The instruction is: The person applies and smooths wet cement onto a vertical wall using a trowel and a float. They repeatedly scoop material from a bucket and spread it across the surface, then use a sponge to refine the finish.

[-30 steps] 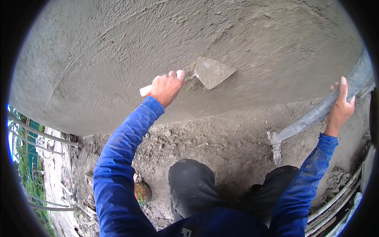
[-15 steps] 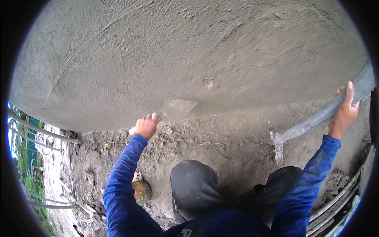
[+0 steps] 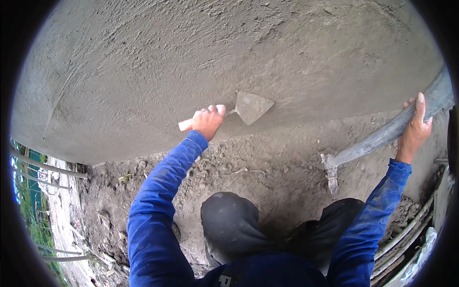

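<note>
My left hand is closed round the light handle of a pointed trowel. The flat grey blade lies against the lower part of the rough grey plastered wall, its tip toward the right. On the far right, my right hand grips a thick grey pipe, fingers behind it and thumb on top. The pipe slants from the upper right down to a crusted, bent lower end near the soil.
Loose lumpy soil runs along the wall's foot, in front of my knees. Several poles lie at the lower right. More poles and greenery stand at the far left. A can's edge shows beside my left sleeve.
My left hand and the trowel have moved up and to the right along the wall. My right hand keeps its grip on the pipe. My left arm now mostly covers the can.
</note>
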Motion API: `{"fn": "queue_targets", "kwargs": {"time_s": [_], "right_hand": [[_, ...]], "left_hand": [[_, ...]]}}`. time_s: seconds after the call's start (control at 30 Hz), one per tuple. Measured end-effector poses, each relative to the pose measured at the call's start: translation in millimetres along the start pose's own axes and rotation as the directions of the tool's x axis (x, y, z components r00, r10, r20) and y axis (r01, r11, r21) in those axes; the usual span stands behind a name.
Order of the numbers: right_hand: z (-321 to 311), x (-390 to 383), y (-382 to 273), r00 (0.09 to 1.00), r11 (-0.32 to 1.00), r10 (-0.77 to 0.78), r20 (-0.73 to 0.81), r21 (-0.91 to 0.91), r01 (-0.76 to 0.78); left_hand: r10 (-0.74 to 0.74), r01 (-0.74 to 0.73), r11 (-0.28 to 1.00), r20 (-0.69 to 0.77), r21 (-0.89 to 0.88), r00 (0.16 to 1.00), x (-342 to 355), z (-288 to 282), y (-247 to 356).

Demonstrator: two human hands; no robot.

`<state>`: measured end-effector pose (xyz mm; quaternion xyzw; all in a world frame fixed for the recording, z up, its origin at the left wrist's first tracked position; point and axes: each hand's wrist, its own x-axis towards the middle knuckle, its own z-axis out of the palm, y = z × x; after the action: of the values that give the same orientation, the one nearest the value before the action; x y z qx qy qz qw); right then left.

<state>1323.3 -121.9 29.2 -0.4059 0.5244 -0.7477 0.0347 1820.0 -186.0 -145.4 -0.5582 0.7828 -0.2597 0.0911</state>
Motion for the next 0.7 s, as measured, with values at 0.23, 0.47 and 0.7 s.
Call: {"fn": "queue_targets", "kwargs": {"time_s": [0.23,0.47,0.7], "right_hand": [[3.3,-3.1,-1.2,0.999,0.999,0.037,0.010,-0.001,-0.037],[-3.6,4.3,14.0,0.999,1.000,-0.021,0.026,0.023,0.020],[-33.9,31.0,42.3,0.990,0.996,-0.074,0.119,0.051,0.069]], "left_hand": [[-0.156,0.152,0.988,0.253,0.035,0.955,-102.6,77.1,-57.6],[-0.192,0.278,0.934,0.341,-0.224,0.920,-199.3,28.7,-58.2],[-0.580,0.519,0.363,0.249,-0.774,0.775,-220.8,-61.1,-18.7]]}}
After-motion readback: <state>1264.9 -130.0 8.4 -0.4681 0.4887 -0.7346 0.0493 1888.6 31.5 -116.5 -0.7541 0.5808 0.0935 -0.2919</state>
